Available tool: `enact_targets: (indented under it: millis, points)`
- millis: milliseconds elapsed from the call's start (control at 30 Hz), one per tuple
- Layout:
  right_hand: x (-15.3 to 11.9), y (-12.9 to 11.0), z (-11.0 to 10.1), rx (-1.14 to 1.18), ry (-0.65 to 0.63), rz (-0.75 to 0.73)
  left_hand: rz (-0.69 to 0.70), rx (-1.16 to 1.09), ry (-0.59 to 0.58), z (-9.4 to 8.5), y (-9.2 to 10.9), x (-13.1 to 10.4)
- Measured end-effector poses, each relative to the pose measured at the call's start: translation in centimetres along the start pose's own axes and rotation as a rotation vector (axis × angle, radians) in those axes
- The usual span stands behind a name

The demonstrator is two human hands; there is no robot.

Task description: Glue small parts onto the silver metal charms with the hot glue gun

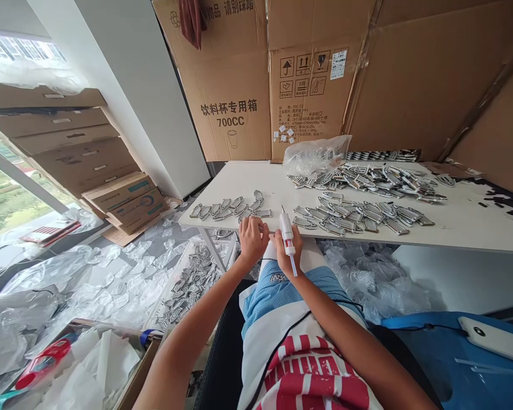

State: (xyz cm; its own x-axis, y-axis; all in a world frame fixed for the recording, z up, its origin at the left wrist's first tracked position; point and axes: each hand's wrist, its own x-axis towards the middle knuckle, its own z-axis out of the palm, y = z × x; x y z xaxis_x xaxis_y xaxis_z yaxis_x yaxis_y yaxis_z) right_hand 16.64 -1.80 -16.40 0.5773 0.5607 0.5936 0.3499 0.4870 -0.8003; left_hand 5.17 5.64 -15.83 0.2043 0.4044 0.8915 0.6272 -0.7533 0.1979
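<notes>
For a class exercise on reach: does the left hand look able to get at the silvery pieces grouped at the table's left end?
Probably yes: the left hand is at the front edge of the table, close beside those silvery pieces, with nothing visible blocking it.

Soft daylight enters from the left, where the window (2, 182) looks pale and washed out near the top. The worktop (243, 177) is evenly bright with faint shadows; the cardboard (419, 74) dims toward the right. Plastic film (145, 276) and metal pieces (359, 216) glint. Wide-angle distortion slants the pillar (126, 74). Large print (228, 108) is sharp, the smallest soft.
</notes>
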Motion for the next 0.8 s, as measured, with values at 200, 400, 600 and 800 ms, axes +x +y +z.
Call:
enact_targets:
  millis: [200,400,600,800]
  points:
    - [0.03,-0.10,-0.09,0.006,-0.010,0.009,-0.014,0.002,-0.012,-0.09,0.09,0.04]
    - [-0.31,0.39,0.11,0.042,-0.028,0.052,-0.016,-0.005,-0.008,-0.08,0.13,0.04]
    - [-0.46,0.89,0.30,0.091,-0.050,0.082,-0.011,-0.006,0.002,-0.05,0.05,0.01]
    - [-0.30,0.30,0.08,0.075,-0.046,0.070,-0.026,-0.009,-0.016,-0.10,0.04,-0.03]
